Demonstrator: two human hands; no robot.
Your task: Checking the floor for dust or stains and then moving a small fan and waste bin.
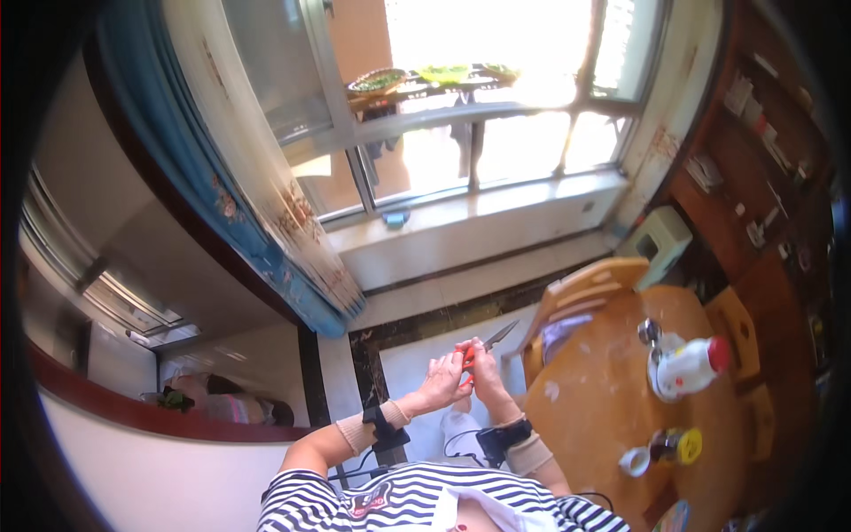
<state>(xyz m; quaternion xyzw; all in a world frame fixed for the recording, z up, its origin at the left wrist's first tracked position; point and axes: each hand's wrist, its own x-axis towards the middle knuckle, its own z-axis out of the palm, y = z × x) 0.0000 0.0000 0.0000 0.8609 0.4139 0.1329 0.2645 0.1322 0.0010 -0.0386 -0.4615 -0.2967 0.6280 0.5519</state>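
Note:
Both my hands are together in front of me, around a pair of scissors (502,333) with red handles. Its dark blades point away and to the right, past my fingers. My left hand (437,383) is closed at the handles from the left side. My right hand (485,374) wraps the handles from the right, near where the blades begin. The fingers overlap, so part of the handles is hidden. Nothing is seen between the blades.
A round wooden table (585,417) stands to the right, with a white jug with a red lid (700,368), a yellow-lidded jar (688,446) and a white cup (634,461). A wooden chair (594,284) is tucked at it. Ahead are a window sill (496,199) and blue curtain (191,151).

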